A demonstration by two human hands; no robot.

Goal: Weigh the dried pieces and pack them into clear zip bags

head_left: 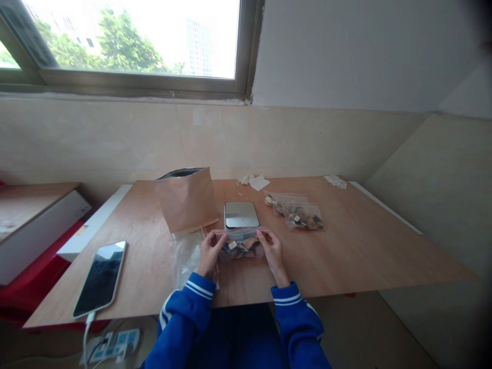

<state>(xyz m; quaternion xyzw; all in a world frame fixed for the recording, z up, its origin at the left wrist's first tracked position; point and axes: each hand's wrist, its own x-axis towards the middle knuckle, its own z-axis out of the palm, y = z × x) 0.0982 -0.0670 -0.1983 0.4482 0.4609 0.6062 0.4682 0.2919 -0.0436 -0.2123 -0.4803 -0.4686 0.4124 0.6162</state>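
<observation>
A clear zip bag [243, 247] with dark and tan dried pieces and a small white packet hangs between my two hands near the table's front edge. Its upper left corner is pinched by my left hand [211, 251], its upper right corner by my right hand [272, 250]. Just behind the bag lies a flat scale [242, 214] with a silver top. Several similar filled zip bags [303, 217] overlap to the right of the scale. Empty clear bags [186, 256] lie beside and partly under my left hand.
An open brown paper bag [188, 200] stands left of the scale. A phone [100, 279] with a white cable lies at the table's left front. Scraps of white paper [259, 182] and a crumpled white piece [335, 181] lie along the back edge of the wooden table [357, 246].
</observation>
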